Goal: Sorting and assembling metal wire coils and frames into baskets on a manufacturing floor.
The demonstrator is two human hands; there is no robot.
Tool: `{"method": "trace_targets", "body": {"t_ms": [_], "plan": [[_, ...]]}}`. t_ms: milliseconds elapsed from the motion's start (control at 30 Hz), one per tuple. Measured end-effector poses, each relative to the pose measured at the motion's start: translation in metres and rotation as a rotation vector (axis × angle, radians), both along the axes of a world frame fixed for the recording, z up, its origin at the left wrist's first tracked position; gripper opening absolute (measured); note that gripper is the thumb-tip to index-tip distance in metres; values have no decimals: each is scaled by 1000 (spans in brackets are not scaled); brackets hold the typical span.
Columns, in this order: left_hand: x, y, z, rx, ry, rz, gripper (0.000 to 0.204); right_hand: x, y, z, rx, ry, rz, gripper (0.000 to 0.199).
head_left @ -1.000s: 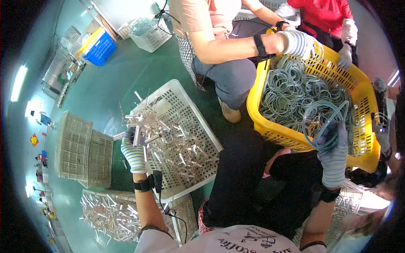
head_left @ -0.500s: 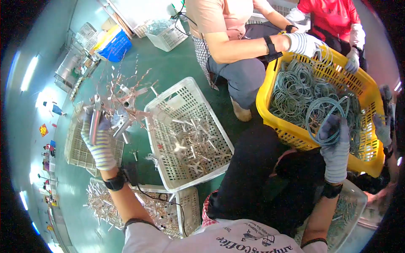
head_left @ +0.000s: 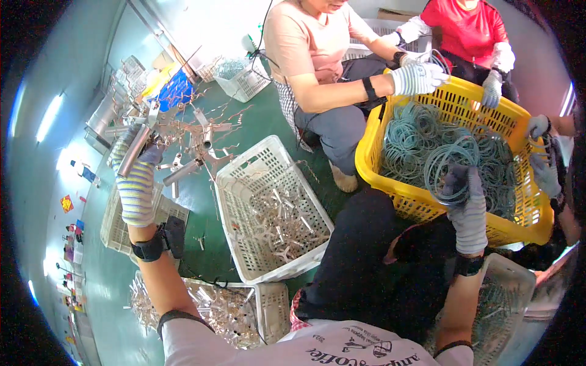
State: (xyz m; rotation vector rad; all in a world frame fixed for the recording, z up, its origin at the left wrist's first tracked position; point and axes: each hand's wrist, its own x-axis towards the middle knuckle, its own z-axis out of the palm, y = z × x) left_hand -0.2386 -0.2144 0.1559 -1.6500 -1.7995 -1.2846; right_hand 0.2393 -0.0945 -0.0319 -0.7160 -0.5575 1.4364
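Note:
Raised at the left, my gloved left hand is closed around a cluster of silvery metal tubes with thin, crinkled coppery wires sticking out. The cluster hangs in the air beside a white crate that holds similar small tube-and-wire pieces. My gloved right hand grips a coil of blue-green cord, whether tubing or wire I cannot tell. It is over the near side of a yellow crate, above a heap of similar coils. The fingers partly hide the coil's lower end.
Across from me a person in a peach shirt holds a coil over the yellow crate. Another in red rests a hand on its rim, and more gloved hands reach from the right. Another low crate stands near my knees.
My left hand has risen with the tube cluster, which now spreads wider. The whole view has shifted slightly. My right hand keeps its coil over the yellow crate; another gloved hand shows at its right rim.

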Motion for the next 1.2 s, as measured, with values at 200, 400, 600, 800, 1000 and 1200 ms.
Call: {"method": "trace_targets", "body": {"t_ms": [200, 400, 600, 800, 1000, 1200], "plan": [[50, 31, 11, 123, 51, -47, 19, 18, -1, -15, 133, -142, -15, 35], [98, 58, 28, 235, 537, -201, 31, 45, 4, -33, 113, 275, -9, 29], [165, 131, 5, -25, 533, -584, 19, 86, -15, -41, 163, 410, -305, 26], [330, 262, -75, -466, 30, -521, 43, 105, -25, -51, 49, 425, -660, 28], [385, 227, -52, -575, 249, -1291, 44, 112, -24, -61, 8, 425, -743, 30], [246, 184, -60, -622, -79, -1149, 37, 104, -27, -41, -4, 283, -625, 25]]}}
